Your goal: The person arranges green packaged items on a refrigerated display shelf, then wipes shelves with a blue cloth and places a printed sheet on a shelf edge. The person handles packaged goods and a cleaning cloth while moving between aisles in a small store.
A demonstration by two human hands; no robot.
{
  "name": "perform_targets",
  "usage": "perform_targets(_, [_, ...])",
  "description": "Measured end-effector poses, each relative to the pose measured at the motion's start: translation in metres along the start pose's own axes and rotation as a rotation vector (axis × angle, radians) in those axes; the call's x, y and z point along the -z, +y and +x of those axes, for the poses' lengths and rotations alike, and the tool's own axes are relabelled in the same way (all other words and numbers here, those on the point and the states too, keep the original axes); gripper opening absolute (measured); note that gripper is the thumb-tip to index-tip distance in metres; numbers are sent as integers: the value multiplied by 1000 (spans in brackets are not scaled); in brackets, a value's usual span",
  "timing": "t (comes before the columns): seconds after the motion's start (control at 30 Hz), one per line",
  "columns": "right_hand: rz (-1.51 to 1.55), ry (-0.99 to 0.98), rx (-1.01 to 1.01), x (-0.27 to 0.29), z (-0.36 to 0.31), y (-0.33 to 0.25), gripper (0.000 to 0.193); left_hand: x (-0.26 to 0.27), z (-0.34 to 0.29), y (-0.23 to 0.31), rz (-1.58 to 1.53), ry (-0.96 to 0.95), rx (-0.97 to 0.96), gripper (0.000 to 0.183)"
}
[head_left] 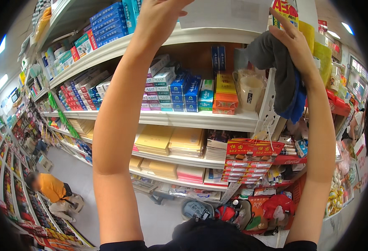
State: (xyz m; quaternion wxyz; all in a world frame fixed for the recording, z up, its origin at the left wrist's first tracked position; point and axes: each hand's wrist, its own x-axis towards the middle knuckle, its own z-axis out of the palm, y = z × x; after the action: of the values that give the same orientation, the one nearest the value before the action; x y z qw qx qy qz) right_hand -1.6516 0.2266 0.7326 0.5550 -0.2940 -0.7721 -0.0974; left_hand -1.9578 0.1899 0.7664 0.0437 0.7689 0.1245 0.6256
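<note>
Both my arms reach up to the top shelf. My left hand [161, 10] is at the upper edge beside a pale white box-like thing [223, 16]; its fingers are mostly cut off, so its grip does not show. At the other end of the white thing, my right hand [294, 39] holds a dark grey cloth [271, 52], with a blue cloth [293, 100] hanging below it. The right index finger points up near the white thing's edge; whether it touches is unclear. Blue boxes [108, 25] are stacked left of my left hand.
Toothpaste-like cartons [179, 90] and a wrapped cup [250, 90] stand on the shelf below. Lower down are envelopes [152, 140] and hanging red glue cards [250, 161]. Bags [198, 209] sit near the floor. A person in an orange top [52, 188] is at the lower left.
</note>
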Motion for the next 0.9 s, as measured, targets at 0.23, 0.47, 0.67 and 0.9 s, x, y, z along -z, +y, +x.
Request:
perform_targets(0.23, [96,-38,-102,-8,-7,10,59,0,19,-34,351,-24,-62,40])
perform_targets(0.47, [175,-55,-76,-15,-12,14,50,-5,21,-9,403,58,-283,32])
perform_targets(0.67, [97,20,-25,-16,-6,31,34,-21,15,31,277,23,-131,55])
perform_targets(0.9, [-113,58,-78,-15,-2,10,32,-37,7,52,120,182,-200,91])
